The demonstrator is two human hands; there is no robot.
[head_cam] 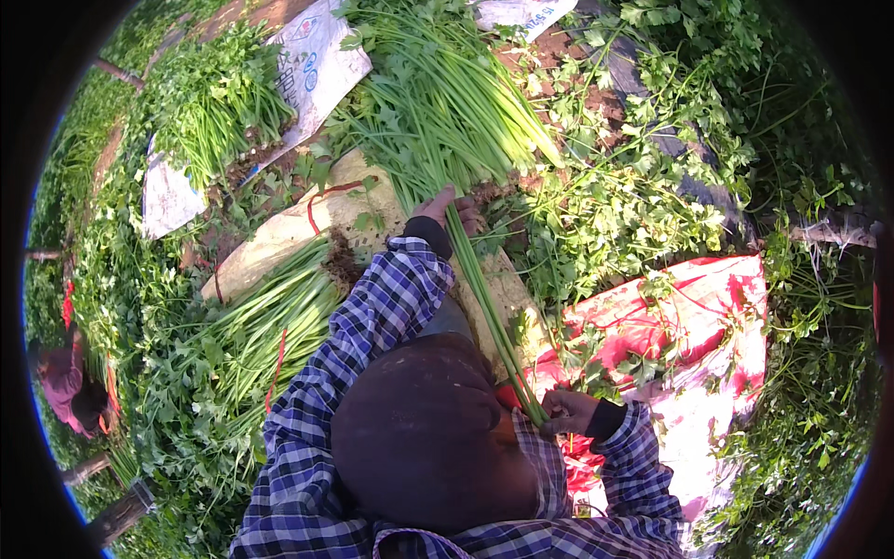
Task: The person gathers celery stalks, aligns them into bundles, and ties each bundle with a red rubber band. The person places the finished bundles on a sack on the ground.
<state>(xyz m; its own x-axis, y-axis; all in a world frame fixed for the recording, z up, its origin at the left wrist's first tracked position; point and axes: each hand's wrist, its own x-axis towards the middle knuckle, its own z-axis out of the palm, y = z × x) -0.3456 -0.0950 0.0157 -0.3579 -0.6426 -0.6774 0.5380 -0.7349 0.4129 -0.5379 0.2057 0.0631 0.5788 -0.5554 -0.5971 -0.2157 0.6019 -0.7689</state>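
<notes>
A few long green celery stalks (pixel 489 307) run slantwise between both hands. My left hand (pixel 447 208) is closed round their upper part, beside the near edge of a large pile of celery (pixel 447 91). My right hand (pixel 573 412) grips their lower end, above a red and white sheet. Left of my left arm lies a bundle of celery (pixel 272 314) with soil-covered roots (pixel 342 258) and a red tie strip (pixel 277 370) across it. A pale yellow woven sack (pixel 349 199) is spread under the hands and stalks, with another red strip (pixel 314 206) on it.
Another celery bunch (pixel 216 112) with roots lies on a white printed sack (pixel 314 70) at the upper left. The red and white sheet (pixel 670 314) is at the right, strewn with leaves. Leafy plants and wooden posts (pixel 119 513) stand around. At the far left another person (pixel 66 388) bends down.
</notes>
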